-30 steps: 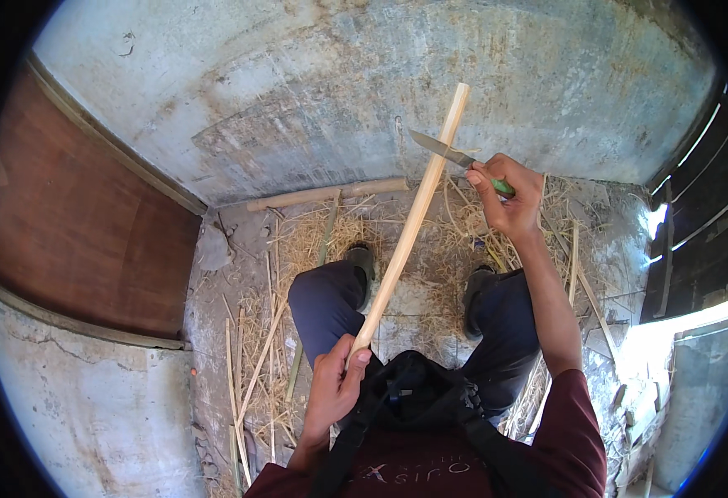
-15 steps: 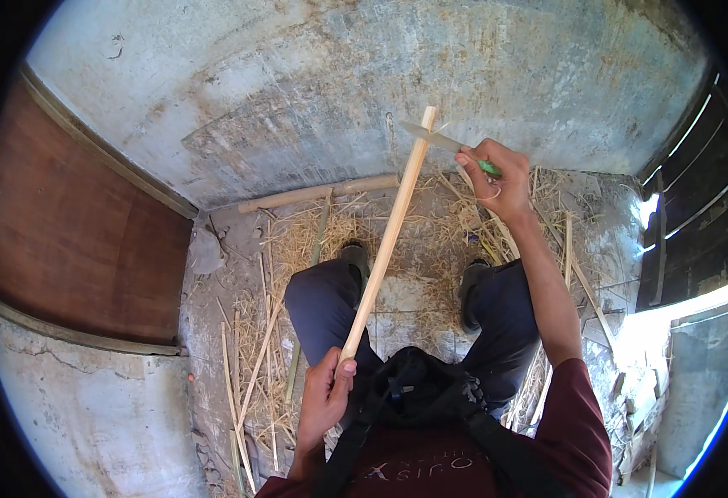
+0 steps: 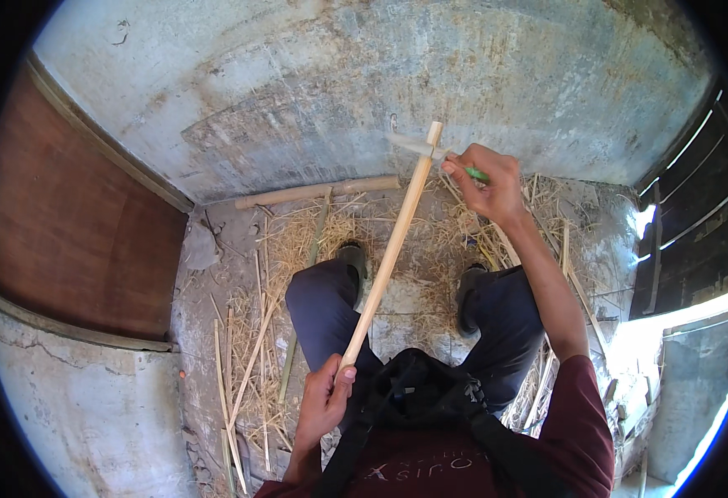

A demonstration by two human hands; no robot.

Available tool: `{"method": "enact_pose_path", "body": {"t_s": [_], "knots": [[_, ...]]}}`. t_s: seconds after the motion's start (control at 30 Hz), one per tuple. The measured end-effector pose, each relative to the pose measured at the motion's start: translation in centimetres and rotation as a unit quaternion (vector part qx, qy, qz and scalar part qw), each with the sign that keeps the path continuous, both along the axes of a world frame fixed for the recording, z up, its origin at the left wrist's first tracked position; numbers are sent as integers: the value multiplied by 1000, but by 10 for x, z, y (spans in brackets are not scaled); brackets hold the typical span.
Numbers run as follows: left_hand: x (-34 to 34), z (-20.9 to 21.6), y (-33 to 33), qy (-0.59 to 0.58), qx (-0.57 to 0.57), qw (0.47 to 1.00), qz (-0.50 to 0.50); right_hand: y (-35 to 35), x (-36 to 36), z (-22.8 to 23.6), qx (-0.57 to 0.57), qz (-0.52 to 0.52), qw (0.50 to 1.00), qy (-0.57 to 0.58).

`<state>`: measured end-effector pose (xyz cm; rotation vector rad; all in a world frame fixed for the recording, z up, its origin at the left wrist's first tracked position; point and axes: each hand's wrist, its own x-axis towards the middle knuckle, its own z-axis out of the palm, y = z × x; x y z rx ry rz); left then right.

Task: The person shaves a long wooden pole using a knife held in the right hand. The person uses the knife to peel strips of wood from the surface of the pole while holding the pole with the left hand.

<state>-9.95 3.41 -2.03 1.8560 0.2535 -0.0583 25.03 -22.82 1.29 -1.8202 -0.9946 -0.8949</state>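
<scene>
A long pale wooden stick [image 3: 394, 251] slants up and away from me between my knees. My left hand [image 3: 325, 396] is closed around its near end, thumb along the top. In my right hand [image 3: 490, 184] is a knife [image 3: 420, 147] with a green handle, gripped near the base of the blade. The blade lies across the stick a little below its far tip and seems to touch it. Motion blurs the blade's tip, which points left. Part of the handle is hidden by my fingers.
Straw-like shavings [image 3: 293, 228] and several thin strips [image 3: 252, 365] litter the floor around my boots. A thick pole [image 3: 318, 192] lies along the base of the stained wall [image 3: 364, 83]. A brown panel [image 3: 82, 216] stands at left, dark slats [image 3: 692, 199] at right.
My right hand has shifted slightly down and to the left, with the knife sliding along the stick toward me. The stick's far end has dipped a little; my left hand keeps its grip.
</scene>
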Motion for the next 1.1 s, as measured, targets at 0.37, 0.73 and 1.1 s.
{"method": "enact_pose_path", "body": {"t_s": [0.37, 0.73, 1.1], "knots": [[-8, -10, 12, 4, -17, 1000, 1, -6, 28, -3, 52, -85, 990, 101], [-4, -14, 18, 31, 50, 997, 41, -101, 101, -103, -359, -133, 847, 368], [13, 9, 3, 48, -20, 995, 83, -31, 17, 4, 36, -66, 955, 288]]}}
